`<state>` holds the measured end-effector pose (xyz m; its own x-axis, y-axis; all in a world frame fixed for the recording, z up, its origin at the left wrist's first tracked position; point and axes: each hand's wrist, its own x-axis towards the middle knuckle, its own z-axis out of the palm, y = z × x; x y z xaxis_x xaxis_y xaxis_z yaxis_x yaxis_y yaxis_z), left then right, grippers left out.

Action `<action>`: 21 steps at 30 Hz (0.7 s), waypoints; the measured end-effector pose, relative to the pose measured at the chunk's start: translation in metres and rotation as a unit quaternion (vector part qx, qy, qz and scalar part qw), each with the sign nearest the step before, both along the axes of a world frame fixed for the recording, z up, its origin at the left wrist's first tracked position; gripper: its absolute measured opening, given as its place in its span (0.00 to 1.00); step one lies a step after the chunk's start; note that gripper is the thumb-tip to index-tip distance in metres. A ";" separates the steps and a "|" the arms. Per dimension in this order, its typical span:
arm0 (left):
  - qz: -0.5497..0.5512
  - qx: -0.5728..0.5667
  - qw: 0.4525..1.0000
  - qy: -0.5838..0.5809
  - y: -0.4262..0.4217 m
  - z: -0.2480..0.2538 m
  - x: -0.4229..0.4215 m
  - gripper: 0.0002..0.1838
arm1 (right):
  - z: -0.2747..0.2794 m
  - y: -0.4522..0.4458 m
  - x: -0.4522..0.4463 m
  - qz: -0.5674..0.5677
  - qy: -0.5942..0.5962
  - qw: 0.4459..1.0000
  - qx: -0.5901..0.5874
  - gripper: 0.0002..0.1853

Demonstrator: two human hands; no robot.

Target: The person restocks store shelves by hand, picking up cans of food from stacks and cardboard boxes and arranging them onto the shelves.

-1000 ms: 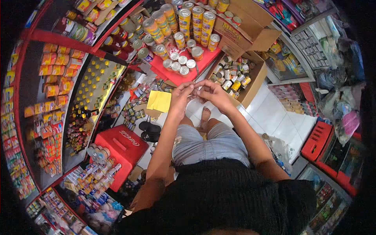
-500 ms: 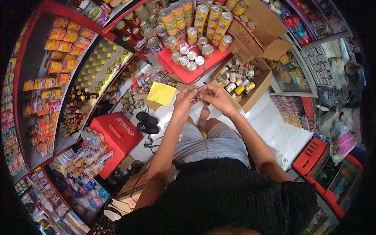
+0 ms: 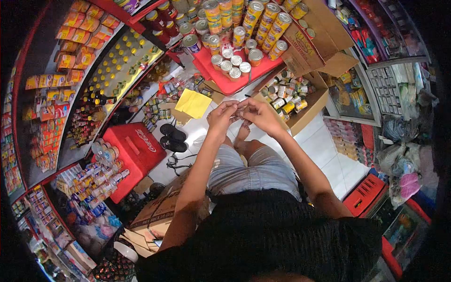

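Observation:
My left hand (image 3: 221,118) and my right hand (image 3: 260,117) meet in front of my knees, fingertips pinched together. Whatever is between the fingers, if anything, is too small to make out. Just left of my left hand lies a folded yellow paper (image 3: 193,104), on top of brown cardboard. Beyond both hands, a red Coca-Cola crate-like table (image 3: 230,84) bears a cluster of silver-topped cans (image 3: 235,63) and taller stacks of yellow cans (image 3: 253,19). To the right of my right hand stands an open cardboard box (image 3: 307,110) with many small cans (image 3: 291,96) lying jumbled inside.
Black slippers (image 3: 174,137) lie on the white tiled floor (image 3: 324,155). A red Coca-Cola cooler (image 3: 136,150) stands at left, beside stacked cans (image 3: 94,181). Shelves of packets (image 3: 77,58) and bottles (image 3: 120,61) curve along the left. Another cardboard box (image 3: 157,207) is by my left elbow.
The camera view has shifted and turned slightly, so the surroundings sit a little differently. My hands stay together in nearly the same pose.

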<state>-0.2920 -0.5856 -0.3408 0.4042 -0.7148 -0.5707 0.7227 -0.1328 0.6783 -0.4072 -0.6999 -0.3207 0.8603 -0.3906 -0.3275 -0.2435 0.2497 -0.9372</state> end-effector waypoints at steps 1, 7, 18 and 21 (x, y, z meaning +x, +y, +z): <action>0.000 0.005 1.000 0.001 0.002 -0.003 0.000 0.10 | -0.002 0.001 0.000 0.003 0.001 1.000 -0.001 0.12; 0.015 0.009 1.000 0.005 0.010 -0.007 -0.002 0.09 | -0.011 0.007 0.003 0.014 0.006 1.000 0.012 0.12; 0.027 0.023 0.999 -0.007 0.012 -0.003 0.004 0.10 | -0.008 0.006 0.013 0.024 -0.012 1.000 -0.014 0.11; 0.029 0.017 0.999 0.000 0.011 -0.001 0.004 0.10 | -0.015 0.005 0.014 0.022 -0.018 0.999 -0.027 0.11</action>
